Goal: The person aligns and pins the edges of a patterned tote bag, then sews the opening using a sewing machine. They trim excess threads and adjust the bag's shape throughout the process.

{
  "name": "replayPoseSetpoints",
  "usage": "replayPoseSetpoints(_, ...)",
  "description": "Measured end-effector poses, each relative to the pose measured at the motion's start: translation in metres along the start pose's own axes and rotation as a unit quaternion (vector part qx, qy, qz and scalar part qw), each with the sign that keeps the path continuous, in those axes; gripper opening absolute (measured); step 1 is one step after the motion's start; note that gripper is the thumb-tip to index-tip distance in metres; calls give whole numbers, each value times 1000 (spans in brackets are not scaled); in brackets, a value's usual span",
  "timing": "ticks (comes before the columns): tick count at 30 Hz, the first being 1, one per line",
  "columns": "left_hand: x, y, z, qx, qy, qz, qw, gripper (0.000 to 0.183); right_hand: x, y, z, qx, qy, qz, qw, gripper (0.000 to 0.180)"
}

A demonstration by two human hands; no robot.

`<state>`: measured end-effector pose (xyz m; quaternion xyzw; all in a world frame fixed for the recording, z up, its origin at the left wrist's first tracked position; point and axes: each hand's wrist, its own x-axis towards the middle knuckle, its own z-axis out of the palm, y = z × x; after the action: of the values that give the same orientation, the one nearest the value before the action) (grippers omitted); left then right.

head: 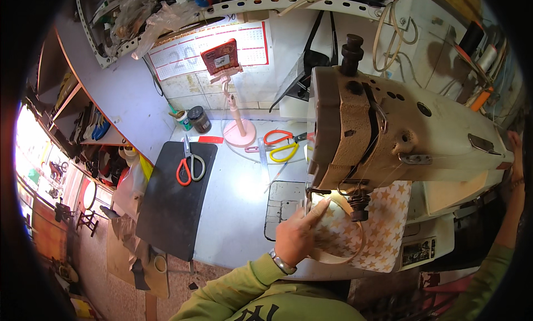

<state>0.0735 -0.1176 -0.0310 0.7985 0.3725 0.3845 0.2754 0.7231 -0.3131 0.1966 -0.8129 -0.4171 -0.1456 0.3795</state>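
In front of me a large industrial sewing machine (366, 121) spans the right half of the head view, with worn brown and cream paint. My left hand (296, 234) is beside its needle area, a finger extended onto a tan strip (342, 202) under the machine head. That strip curves round in a loop towards the table's front edge; its end under the head is hidden. At the far right my right hand (515, 148) reaches the machine's end, where the handwheel would be; its fingers are mostly hidden. A star-patterned sheet (381, 233) covers the machine bed below the loop.
Red-and-grey-handled scissors (189, 167) lie on a black mat (175, 213). Red-and-yellow-handled scissors (287, 145), a clear ruler (263, 156) and a pink phone stand (239, 131) are behind the needle area. Two jars (199, 119) stand by the wall. A perforated metal shelf (270, 2) hangs above.
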Motion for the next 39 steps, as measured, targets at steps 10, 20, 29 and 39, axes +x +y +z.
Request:
replayPoseSetpoints(10, -6, 1, 18, -73, 74, -41, 994, 55, -25, -2, 8, -21, 71, -24, 997, 42)
replayPoseSetpoints(20, -9, -2, 35, -161, 111, -59, 979, 66, 38, 75, -15, 65, -38, -95, 993, 48)
replayPoseSetpoints(29, -7, 1, 30, -187, 131, -36, 973, 58, -44, 5, 15, 8, 136, -45, 990, 39)
replayPoseSetpoints(39, -13, -1, 13, -212, 77, -47, 973, 44, -300, -321, 156, 91, -147, -507, 845, 44)
